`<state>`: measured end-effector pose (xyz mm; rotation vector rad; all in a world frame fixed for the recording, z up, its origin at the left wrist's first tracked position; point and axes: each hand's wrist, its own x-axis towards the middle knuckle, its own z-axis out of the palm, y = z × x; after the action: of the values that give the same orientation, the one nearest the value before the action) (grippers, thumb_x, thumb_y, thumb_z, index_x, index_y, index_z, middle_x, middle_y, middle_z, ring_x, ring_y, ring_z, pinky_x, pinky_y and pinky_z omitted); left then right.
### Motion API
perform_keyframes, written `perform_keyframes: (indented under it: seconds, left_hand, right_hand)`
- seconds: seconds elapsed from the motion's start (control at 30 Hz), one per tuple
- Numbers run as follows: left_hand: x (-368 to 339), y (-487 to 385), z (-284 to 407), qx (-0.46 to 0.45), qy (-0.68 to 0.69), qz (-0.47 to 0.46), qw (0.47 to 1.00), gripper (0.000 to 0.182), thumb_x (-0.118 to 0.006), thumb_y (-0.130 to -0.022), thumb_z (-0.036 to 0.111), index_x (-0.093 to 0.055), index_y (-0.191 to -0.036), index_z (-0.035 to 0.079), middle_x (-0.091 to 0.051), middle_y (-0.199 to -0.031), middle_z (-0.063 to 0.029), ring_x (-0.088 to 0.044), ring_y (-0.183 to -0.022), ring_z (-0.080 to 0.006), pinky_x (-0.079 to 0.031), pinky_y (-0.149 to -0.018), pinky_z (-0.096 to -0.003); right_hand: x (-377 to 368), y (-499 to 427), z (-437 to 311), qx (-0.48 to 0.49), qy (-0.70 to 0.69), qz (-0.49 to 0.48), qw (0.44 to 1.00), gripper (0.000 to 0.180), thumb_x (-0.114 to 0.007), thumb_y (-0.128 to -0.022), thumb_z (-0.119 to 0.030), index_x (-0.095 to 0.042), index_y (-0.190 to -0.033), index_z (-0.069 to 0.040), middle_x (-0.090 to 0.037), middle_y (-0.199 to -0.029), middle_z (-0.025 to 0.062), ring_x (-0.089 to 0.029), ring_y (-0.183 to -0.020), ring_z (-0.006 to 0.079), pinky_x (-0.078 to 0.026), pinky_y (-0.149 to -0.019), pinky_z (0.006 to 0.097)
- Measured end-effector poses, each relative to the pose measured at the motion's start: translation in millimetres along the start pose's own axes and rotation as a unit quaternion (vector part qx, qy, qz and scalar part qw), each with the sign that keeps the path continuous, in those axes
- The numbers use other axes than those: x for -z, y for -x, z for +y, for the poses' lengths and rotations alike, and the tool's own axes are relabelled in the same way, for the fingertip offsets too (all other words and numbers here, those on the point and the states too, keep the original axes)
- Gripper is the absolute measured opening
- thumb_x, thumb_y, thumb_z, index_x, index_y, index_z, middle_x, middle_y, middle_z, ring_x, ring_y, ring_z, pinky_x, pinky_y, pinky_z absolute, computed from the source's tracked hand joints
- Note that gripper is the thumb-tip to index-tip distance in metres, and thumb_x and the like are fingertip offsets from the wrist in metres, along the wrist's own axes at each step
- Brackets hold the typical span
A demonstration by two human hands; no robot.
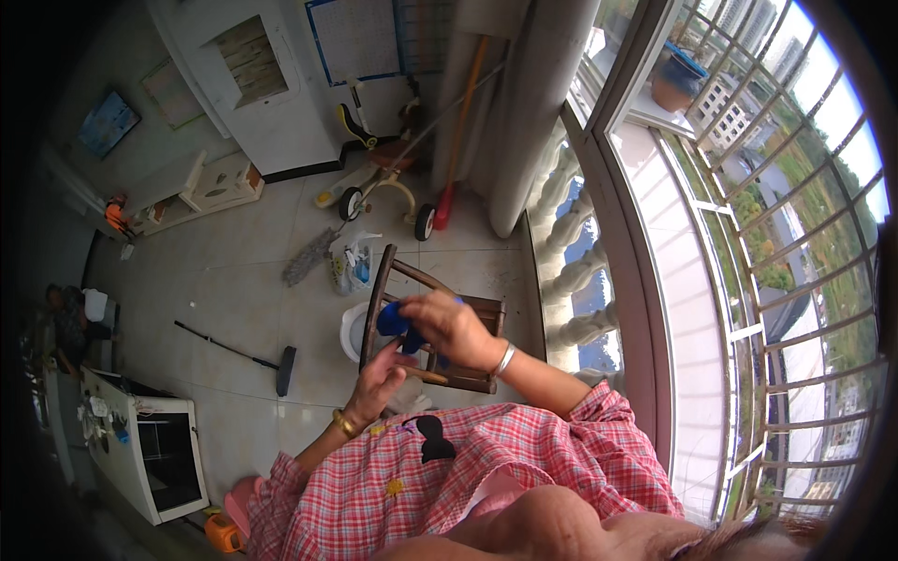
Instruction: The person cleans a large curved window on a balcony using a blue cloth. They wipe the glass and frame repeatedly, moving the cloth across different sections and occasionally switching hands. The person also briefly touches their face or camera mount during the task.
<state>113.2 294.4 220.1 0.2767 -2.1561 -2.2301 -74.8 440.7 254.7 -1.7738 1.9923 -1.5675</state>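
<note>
A blue cloth [394,319] is bunched in my right hand [452,329], which wears a silver bangle. My left hand [379,386], with a gold-coloured bracelet at the wrist, is just below the cloth, fingers stretched towards it. Blur hides whether those fingers grip its edge. Under both hands is a small brown wooden chair [477,379], its curved top rail pointing away to the left. Part of a white basin [351,333] shows beyond that rail, mostly covered by the chair and hands.
A floor broom [285,372] and grey duster [312,258] lie on the tiles. Near them are a plastic bag [353,263] and a child's tricycle [386,193]. A white cabinet [144,456] stands left; balusters [572,273] line the right. Another person [70,322] is at far left.
</note>
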Motion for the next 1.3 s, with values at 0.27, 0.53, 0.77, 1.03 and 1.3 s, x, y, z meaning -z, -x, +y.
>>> perform_keyframes:
  seconds: [0.27, 0.53, 0.77, 1.03, 1.3]
  left_hand:
    - [-19, -18, 12, 0.038, 0.253, 0.036, 0.966, 0.042, -0.062, -0.100, 0.037, -0.061, -0.129, 0.007, -0.063, -0.123, -0.0040, -0.057, -0.115, -0.0129, -0.044, -0.102, -0.0291]
    - [11, -15, 5, 0.046, 0.281, 0.055, 0.957, 0.039, -0.058, -0.102, 0.034, -0.060, -0.129, 0.006, -0.060, -0.128, -0.0057, -0.056, -0.115, -0.0179, -0.044, -0.103, -0.0344]
    - [-5, -23, -9, 0.053, 0.206, -0.005, 0.977, 0.040, -0.060, -0.101, 0.035, -0.062, -0.127, 0.006, -0.060, -0.127, -0.0054, -0.056, -0.115, -0.0185, -0.045, -0.102, -0.0348]
    - [-20, -13, -15, 0.046, 0.183, -0.008, 0.982, 0.036, -0.059, -0.102, 0.031, -0.062, -0.128, 0.006, -0.061, -0.128, -0.0062, -0.057, -0.115, -0.0195, -0.044, -0.103, -0.0361]
    - [-42, 13, -7, 0.038, 0.142, 0.016, 0.989, 0.044, -0.056, -0.102, 0.037, -0.059, -0.131, 0.005, -0.058, -0.132, -0.0091, -0.056, -0.120, -0.0227, -0.044, -0.106, -0.0381]
  right_hand:
    - [11, 48, -74, -0.090, 0.005, 0.029, 0.996, 0.065, -0.070, -0.082, -0.004, -0.046, -0.142, 0.000, -0.055, -0.136, 0.0211, -0.056, -0.124, 0.0357, -0.045, -0.105, 0.0413]
    - [35, 229, -115, -0.387, 0.165, 0.444, 0.791, 0.029, -0.061, -0.096, -0.002, -0.064, -0.125, -0.002, -0.074, -0.106, 0.0083, -0.069, -0.094, 0.0126, -0.055, -0.082, 0.0274]
    - [38, 317, -223, -0.362, 0.298, 0.664, 0.583, 0.025, -0.059, -0.100, -0.008, -0.066, -0.123, -0.001, -0.072, -0.103, 0.0051, -0.066, -0.090, 0.0099, -0.054, -0.073, 0.0239]
    - [82, 366, -293, -0.221, 0.434, 0.756, 0.438, 0.032, -0.059, -0.096, 0.002, -0.056, -0.128, 0.003, -0.066, -0.114, 0.0081, -0.063, -0.096, 0.0126, -0.054, -0.075, 0.0249]
    - [90, 391, -313, -0.175, 0.431, 0.757, 0.459, 0.036, -0.065, -0.092, 0.003, -0.056, -0.127, 0.001, -0.062, -0.106, 0.0063, -0.060, -0.091, 0.0113, -0.055, -0.068, 0.0251]
